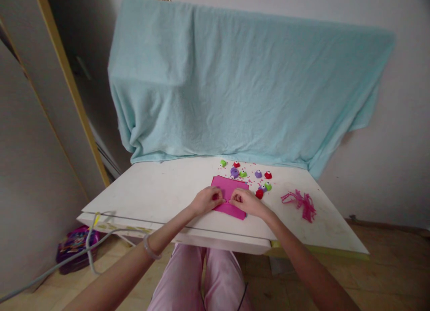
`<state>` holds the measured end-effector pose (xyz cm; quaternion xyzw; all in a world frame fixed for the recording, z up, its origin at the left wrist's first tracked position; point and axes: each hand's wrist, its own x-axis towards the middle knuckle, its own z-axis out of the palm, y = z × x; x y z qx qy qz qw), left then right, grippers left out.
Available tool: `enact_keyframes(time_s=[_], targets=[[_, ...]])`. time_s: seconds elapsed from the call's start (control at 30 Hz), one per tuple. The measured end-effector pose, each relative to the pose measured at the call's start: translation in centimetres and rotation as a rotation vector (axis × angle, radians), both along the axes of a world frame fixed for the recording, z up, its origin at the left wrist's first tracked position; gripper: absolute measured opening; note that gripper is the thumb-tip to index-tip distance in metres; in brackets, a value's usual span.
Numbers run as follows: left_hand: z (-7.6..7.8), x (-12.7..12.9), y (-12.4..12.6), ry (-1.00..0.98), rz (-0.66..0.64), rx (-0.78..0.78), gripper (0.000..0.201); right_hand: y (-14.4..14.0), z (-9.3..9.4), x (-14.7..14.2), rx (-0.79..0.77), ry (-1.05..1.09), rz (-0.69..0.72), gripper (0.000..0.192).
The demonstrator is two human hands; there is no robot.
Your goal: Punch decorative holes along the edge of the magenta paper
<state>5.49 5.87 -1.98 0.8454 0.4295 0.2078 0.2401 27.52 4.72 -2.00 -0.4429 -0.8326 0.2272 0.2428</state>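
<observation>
A bright pink sheet (228,185), which looks like foam or paper, lies flat near the front of the white table. My left hand (208,199) rests over its left part, thumb and fingers pinched together. Across from it, my right hand (246,201) is pinched in the same way on the right part. A small gap separates the fingertips, and tiny pink bits seem to lie there. Whatever the fingertips hold is too small to make out. Just beyond the sheet sit several small red, green and purple pieces with eyes, such as a purple one (234,172).
Small pink scraps are scattered among the eyed pieces. A tangle of cut pink strips (304,204) lies on the right of the white table (151,190). Behind hangs a light blue cloth (248,87). A grey cable (63,262) runs past the left edge, near a purple bag (75,246) on the floor.
</observation>
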Motion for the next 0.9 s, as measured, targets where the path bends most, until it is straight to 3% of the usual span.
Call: enact_keyframes(time_s=[0.33,0.73,0.9], targets=[[0.5,-0.3,0.4,0.034,-0.062,0.012,0.016,-0.1,0.4,0.0,0.013,-0.022,0.021,0.009],[-0.5,-1.0,2.1,-0.073,-0.23,-0.064,0.018,0.2,0.0,0.1,0.006,-0.028,0.021,0.01],[-0.6,-1.2,2.5,-0.067,-0.258,-0.055,0.019,0.9,-0.1,0.6,-0.083,0.03,0.039,0.017]])
